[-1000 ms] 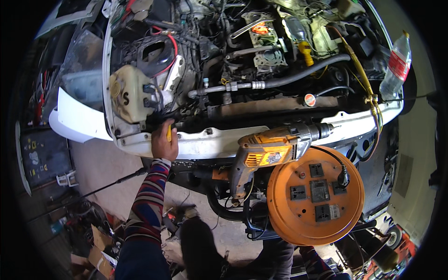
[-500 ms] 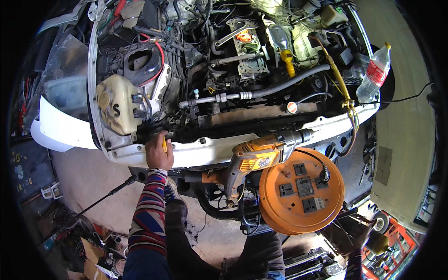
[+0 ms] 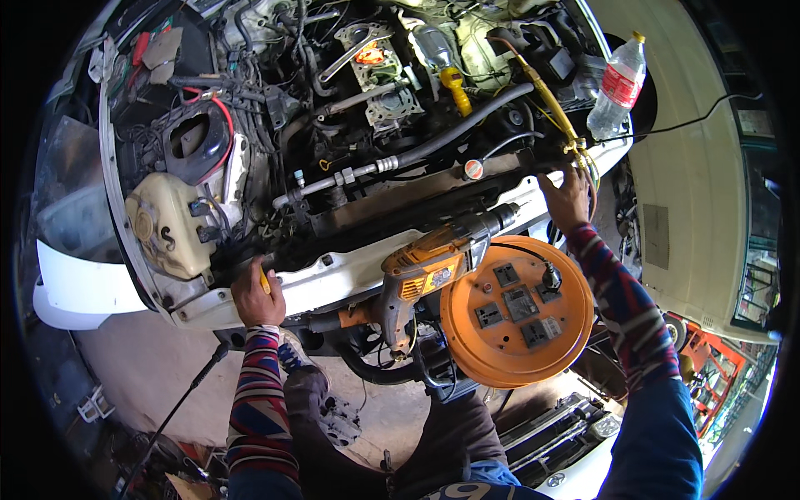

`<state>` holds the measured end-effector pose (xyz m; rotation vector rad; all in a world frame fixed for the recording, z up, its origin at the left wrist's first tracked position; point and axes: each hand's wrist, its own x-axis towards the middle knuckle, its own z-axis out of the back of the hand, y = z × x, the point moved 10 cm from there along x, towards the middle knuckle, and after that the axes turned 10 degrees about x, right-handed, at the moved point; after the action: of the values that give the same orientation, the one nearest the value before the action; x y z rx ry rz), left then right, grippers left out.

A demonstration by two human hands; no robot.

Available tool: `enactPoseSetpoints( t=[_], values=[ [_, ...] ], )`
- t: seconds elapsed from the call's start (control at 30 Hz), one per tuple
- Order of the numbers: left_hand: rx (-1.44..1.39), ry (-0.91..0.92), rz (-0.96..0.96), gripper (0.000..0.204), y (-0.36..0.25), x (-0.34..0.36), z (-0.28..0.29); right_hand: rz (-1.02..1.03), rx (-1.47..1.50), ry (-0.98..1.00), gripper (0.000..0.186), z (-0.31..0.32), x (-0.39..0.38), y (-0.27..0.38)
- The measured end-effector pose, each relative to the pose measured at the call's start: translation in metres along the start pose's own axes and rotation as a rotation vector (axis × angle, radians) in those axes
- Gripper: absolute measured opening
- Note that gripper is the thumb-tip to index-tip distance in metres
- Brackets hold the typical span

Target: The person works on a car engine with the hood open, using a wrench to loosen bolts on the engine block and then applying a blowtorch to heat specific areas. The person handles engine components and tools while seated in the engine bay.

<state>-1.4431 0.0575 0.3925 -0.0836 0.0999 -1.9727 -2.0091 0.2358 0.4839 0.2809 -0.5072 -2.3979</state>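
My left hand [image 3: 257,296] grips a small yellow object [image 3: 265,281] at the white front panel [image 3: 308,283] of an open car, below a translucent reservoir [image 3: 171,225]. My right hand [image 3: 567,200] is at the panel's right, fingers apart and bent, just below the brass valves of a yellow torch [image 3: 557,112]; their exact contact is unclear. Between my hands an orange-and-grey drill [image 3: 429,271] lies across the panel, beside a round orange cable reel with sockets [image 3: 517,350]. The engine bay shows hoses, wiring and an exposed engine block [image 3: 387,108].
A plastic bottle [image 3: 615,92] stands on the car's right edge. Another cream vehicle [image 3: 683,208] is at the right. A black rod [image 3: 175,417] slants up at lower left. My legs are below, among parts on the floor, including a radiator-like unit [image 3: 550,442] at lower right.
My right hand has risen from the lower right to the front panel beside the torch. My left hand keeps its hold. The whole scene has shifted left in the view.
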Motion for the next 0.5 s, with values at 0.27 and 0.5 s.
enactPoseSetpoints(
  t=[0.27, 0.5],
  values=[
    [-0.027, -0.026, -0.007, 0.035, 0.000, 0.002, 0.004, -0.882, 0.161, -0.049, 0.115, -0.071, 0.037, -0.164],
    [-0.021, 0.028, 0.005, 0.036, -0.001, 0.004, 0.003, -0.929, 0.485, -0.172, 0.110, -0.092, 0.023, -0.172]
  ],
)
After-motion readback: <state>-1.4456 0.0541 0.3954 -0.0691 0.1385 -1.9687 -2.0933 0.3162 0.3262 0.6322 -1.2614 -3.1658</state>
